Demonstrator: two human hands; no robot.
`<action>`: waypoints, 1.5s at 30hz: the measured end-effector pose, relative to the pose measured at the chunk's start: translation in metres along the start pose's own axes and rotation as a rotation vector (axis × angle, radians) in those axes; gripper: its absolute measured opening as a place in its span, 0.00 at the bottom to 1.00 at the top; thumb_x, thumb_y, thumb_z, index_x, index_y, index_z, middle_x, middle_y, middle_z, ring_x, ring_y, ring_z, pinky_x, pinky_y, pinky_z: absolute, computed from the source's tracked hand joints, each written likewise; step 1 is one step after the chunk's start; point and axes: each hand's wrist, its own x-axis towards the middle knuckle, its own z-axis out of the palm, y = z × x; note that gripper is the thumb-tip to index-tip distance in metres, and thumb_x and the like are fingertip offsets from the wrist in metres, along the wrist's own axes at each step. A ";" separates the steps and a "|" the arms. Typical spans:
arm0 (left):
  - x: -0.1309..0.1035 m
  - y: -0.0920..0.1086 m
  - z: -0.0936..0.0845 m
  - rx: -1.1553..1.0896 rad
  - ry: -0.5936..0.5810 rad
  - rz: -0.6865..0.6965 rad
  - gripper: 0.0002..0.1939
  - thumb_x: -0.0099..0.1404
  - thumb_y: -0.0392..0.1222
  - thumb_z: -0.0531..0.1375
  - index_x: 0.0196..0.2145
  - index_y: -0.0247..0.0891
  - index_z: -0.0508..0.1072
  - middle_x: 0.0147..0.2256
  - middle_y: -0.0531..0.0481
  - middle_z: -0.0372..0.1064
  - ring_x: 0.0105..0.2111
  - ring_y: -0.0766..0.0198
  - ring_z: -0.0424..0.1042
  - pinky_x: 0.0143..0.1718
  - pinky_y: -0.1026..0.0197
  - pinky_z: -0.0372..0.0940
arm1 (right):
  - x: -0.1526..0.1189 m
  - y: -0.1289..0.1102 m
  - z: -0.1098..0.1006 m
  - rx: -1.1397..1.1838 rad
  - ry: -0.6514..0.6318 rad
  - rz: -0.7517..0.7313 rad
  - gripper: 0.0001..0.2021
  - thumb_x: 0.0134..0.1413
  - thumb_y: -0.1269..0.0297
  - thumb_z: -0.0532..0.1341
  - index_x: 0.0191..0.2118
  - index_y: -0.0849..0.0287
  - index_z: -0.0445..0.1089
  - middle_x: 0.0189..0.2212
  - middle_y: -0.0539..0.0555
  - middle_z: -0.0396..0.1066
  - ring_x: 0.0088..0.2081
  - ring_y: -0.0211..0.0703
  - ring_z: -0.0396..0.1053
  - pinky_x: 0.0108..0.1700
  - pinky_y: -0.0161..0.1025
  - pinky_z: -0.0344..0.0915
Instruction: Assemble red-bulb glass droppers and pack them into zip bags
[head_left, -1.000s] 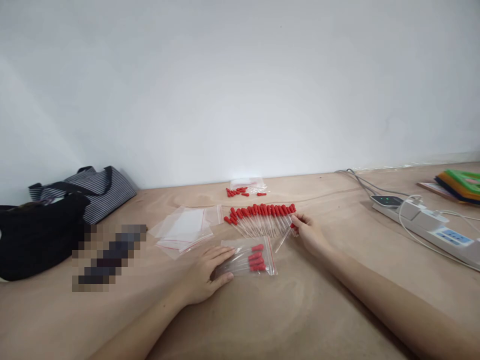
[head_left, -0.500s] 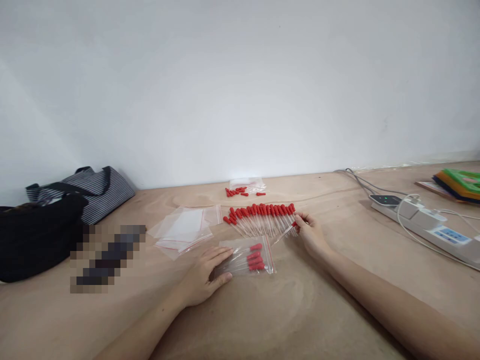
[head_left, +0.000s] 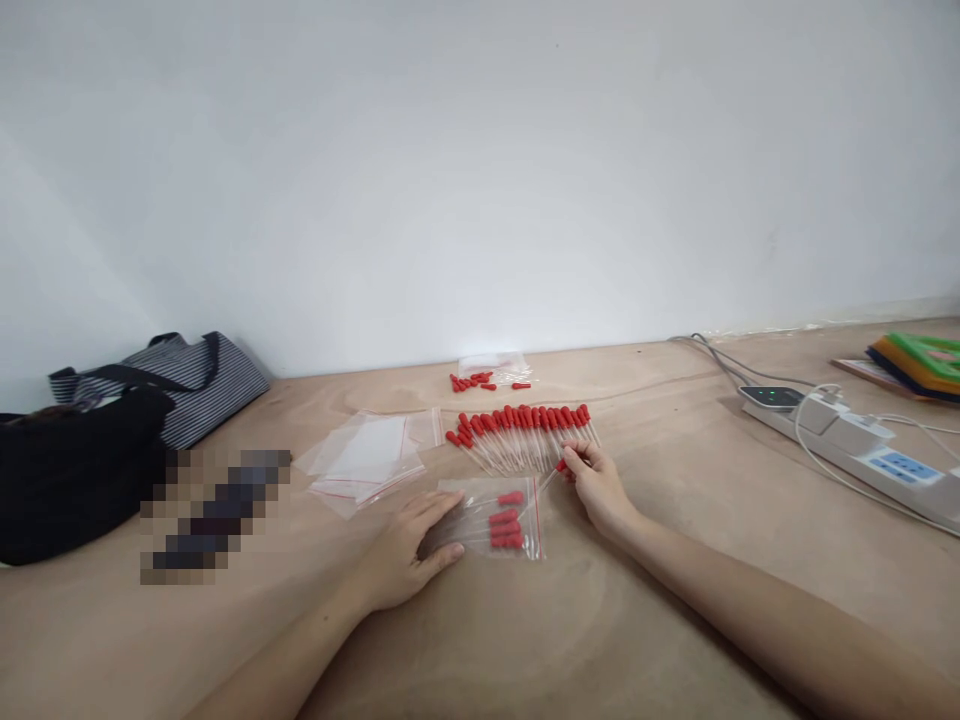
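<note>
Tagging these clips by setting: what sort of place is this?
Likely a simple indoor workspace: a wood-grained tabletop, a row of red-topped droppers and a pile of clear zip bags suggest it.

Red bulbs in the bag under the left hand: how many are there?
4. In the bag, one bulb lies farthest away; three others bunch nearer. The left hand covers part of the bag, so more may be hidden.

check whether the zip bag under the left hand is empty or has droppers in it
Not empty: droppers lie inside the clear zip bag, with four red bulbs showing through its film.
</note>
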 end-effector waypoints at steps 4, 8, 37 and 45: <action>-0.001 0.002 -0.002 -0.019 -0.014 -0.016 0.26 0.59 0.52 0.52 0.54 0.40 0.59 0.54 0.46 0.58 0.53 0.55 0.57 0.54 0.50 0.53 | 0.002 -0.004 -0.003 0.026 0.036 -0.023 0.14 0.35 0.57 0.61 0.29 0.59 0.63 0.17 0.45 0.61 0.19 0.33 0.57 0.23 0.33 0.56; -0.001 0.000 -0.003 -0.045 -0.003 -0.007 0.23 0.61 0.49 0.50 0.54 0.43 0.59 0.53 0.49 0.59 0.54 0.57 0.56 0.54 0.50 0.53 | 0.002 -0.005 -0.005 0.037 0.057 -0.002 0.13 0.35 0.57 0.61 0.29 0.58 0.63 0.18 0.46 0.62 0.20 0.34 0.58 0.24 0.33 0.57; 0.000 0.001 -0.003 -0.081 0.026 -0.011 0.24 0.59 0.49 0.53 0.53 0.41 0.61 0.52 0.47 0.60 0.52 0.55 0.59 0.52 0.51 0.56 | -0.041 -0.008 0.005 0.052 -0.349 0.204 0.17 0.31 0.58 0.65 0.29 0.60 0.63 0.23 0.48 0.68 0.22 0.32 0.66 0.26 0.33 0.65; 0.001 0.002 -0.003 -0.076 0.017 -0.025 0.24 0.59 0.48 0.53 0.53 0.41 0.61 0.53 0.47 0.60 0.53 0.55 0.58 0.53 0.50 0.54 | -0.029 -0.007 0.008 -0.273 -0.614 0.258 0.13 0.33 0.61 0.64 0.26 0.60 0.62 0.12 0.41 0.62 0.10 0.28 0.57 0.10 0.25 0.50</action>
